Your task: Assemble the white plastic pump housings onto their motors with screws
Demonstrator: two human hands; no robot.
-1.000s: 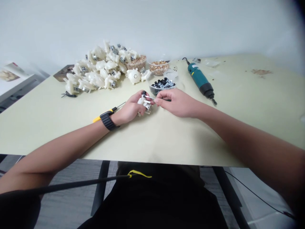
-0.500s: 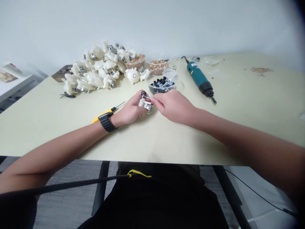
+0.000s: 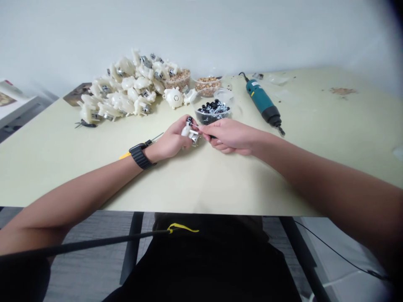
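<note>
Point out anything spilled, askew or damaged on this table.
A brown patch at the back right of the table: it looks like loose bits scattered on the surface, while brownish bits sit in two tubs. Whether they spilled from there, I can't tell. Nothing odd stands out on the white part in the left hand.

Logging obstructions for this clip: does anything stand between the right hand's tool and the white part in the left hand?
Nothing visible does: the thin shaft runs uncovered from the right hand toward the black piece on the white part.
</note>
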